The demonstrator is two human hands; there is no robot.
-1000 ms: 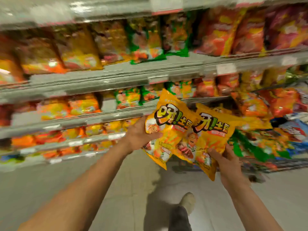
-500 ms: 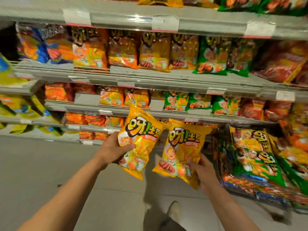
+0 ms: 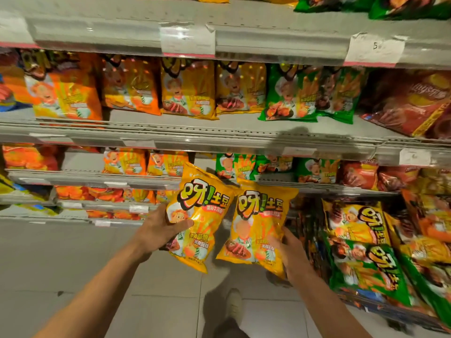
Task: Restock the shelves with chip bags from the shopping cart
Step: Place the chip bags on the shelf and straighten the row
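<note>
In front of the shelves, the left hand (image 3: 158, 230) grips a yellow chip bag, the left bag (image 3: 199, 215), by its lower left side, thumb curled across the front and fingers hidden behind. The right hand (image 3: 291, 250) grips a matching yellow bag, the right bag (image 3: 260, 223), at its lower right corner, fingers wrapped round the edge. Both bags are held upright, tilted slightly toward each other, their top corners just beside one another or touching; which, the view does not settle. They hang in the air in front of the lower shelves, clear of any shelf.

Behind them the upper shelf (image 3: 219, 132) carries a row of orange, yellow and green bags, with yellow bags (image 3: 188, 91) of the same kind near its middle. At lower right the cart (image 3: 380, 311) is heaped with yellow and green bags. One shoe (image 3: 234, 306) shows on the floor (image 3: 73, 259) tiles below the hands.

Against the picture half a second ago, the hands grip the same two bags in the same way. The view has tipped up and come nearer the shelving: the upper shelf now fills the top of the picture, and the bags sit a little right of where they were.
</note>
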